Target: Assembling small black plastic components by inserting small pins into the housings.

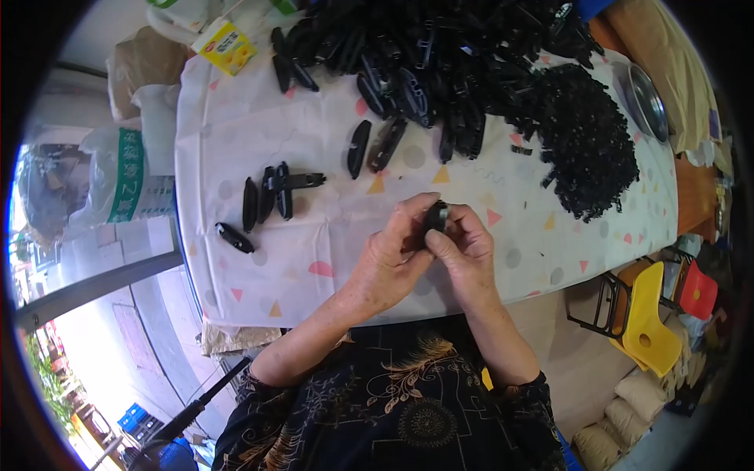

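Over the near middle of the table, both my hands are closed round one small, glossy black curved plastic piece (437,217). My left hand (390,255) grips it from the left. My right hand (466,247) has its thumb pressed on the near end and its fingers curled behind. Fingers hide much of the piece, so its exact kind does not show. Similar long black plastic pieces lie to the left, among them a crossed group (284,187) and a single one (235,238). Two more, one a slim black piece (359,149), rest beyond my hands.
A large heap of black plastic pieces (408,47) covers the table's far side. Right of it spreads a pile of tiny black parts (589,149), near a metal bowl (646,102). A yellow packet (225,47) lies far left. Yellow chair (652,322) stands beyond the right edge.
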A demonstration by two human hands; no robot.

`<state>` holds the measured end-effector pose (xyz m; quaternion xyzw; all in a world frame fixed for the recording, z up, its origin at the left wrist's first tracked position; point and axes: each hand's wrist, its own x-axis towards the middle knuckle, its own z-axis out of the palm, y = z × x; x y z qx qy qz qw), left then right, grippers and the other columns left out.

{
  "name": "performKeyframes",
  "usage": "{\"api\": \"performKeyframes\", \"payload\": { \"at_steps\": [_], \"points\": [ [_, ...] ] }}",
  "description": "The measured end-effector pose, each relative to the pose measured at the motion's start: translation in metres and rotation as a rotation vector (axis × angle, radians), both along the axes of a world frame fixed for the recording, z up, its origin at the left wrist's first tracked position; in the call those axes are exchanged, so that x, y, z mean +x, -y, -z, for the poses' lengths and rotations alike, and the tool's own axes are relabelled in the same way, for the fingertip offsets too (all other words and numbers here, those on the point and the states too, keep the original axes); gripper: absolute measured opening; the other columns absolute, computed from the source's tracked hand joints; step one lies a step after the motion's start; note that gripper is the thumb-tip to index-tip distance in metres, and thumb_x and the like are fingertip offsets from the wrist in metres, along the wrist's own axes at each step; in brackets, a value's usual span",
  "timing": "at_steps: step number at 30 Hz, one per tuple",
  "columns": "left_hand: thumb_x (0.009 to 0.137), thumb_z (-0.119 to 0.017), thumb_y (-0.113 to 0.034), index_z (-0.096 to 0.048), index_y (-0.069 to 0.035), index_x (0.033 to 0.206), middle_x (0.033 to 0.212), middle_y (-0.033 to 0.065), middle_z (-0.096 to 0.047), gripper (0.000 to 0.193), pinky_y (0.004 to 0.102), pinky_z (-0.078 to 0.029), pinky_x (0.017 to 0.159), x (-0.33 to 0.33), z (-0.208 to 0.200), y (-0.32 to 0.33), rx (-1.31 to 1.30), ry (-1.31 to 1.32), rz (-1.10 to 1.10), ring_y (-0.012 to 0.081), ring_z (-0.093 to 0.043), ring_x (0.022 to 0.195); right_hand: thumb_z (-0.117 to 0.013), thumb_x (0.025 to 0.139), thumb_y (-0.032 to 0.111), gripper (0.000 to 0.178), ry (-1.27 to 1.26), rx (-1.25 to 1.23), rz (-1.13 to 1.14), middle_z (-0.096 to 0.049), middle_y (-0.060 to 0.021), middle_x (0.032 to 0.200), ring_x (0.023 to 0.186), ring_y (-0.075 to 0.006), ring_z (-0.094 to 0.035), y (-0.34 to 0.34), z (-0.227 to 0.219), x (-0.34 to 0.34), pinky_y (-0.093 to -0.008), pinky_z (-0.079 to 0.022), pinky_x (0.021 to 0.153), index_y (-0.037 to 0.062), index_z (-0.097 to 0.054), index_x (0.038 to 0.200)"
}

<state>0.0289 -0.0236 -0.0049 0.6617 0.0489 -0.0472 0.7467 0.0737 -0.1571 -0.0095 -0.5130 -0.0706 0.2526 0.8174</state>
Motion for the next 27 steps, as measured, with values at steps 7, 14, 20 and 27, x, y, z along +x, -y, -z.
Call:
{"api": "performKeyframes", "payload": {
  "at_steps": [7, 14, 20, 27],
  "points": [
    [0.082, -0.057, 0.007, -0.043, -0.007, 0.129, 0.104, 0.0126, -0.062, 0.051, 0.0289, -0.051, 0.081, 0.010, -0.004, -0.020, 0.170, 0.043, 0.002, 0.0194, -0.064, 0.093, -0.060, 0.087, 0.001, 0.022, 0.012, -0.162, -0.073, -0.060, -0.0003, 0.100, 0.093, -0.0082, -0.055, -0.005, 0.001, 0.011, -0.0242, -0.045, 0.085, 0.0008, -0.055, 0.109],
    [0.078, -0.066, -0.008, -0.061, -0.014, 0.109, 0.096, 0.0090, -0.062, 0.032, 0.0392, -0.048, 0.076, 0.030, -0.051, -0.096, 1.042, -0.016, 0.026, 0.0260, -0.060, 0.085, -0.066, 0.078, 0.006, 0.022, 1.013, -1.327, 0.204, -0.059, -0.0094, 0.096, 0.088, -0.0256, -0.058, 0.060, -0.021, 0.111, -0.0342, -0.046, 0.077, 0.0026, -0.061, 0.099],
    [0.075, -0.067, -0.017, -0.064, -0.016, 0.104, 0.088, 0.0048, -0.054, 0.029, 0.0372, -0.043, 0.076, 0.055, -0.044, -0.091, 1.525, 0.294, 0.006, 0.0227, -0.055, 0.090, -0.063, 0.079, 0.008, 0.019, 1.374, -1.584, 0.083, -0.055, -0.0074, 0.086, 0.083, -0.0264, -0.053, 0.072, -0.001, 0.142, -0.0363, -0.042, 0.075, 0.0047, -0.059, 0.097],
    [0.077, -0.066, -0.023, -0.060, -0.012, 0.094, 0.091, 0.0098, -0.055, 0.021, 0.0413, -0.045, 0.077, 0.071, -0.019, -0.087, 1.474, 0.075, 0.079, 0.0310, -0.058, 0.093, -0.066, 0.076, -0.005, 0.019, 1.137, -1.017, 0.321, -0.061, -0.0106, 0.081, 0.070, -0.0261, -0.059, 0.067, -0.003, 0.091, -0.0315, -0.048, 0.063, 0.0009, -0.058, 0.092]
  ]
}}
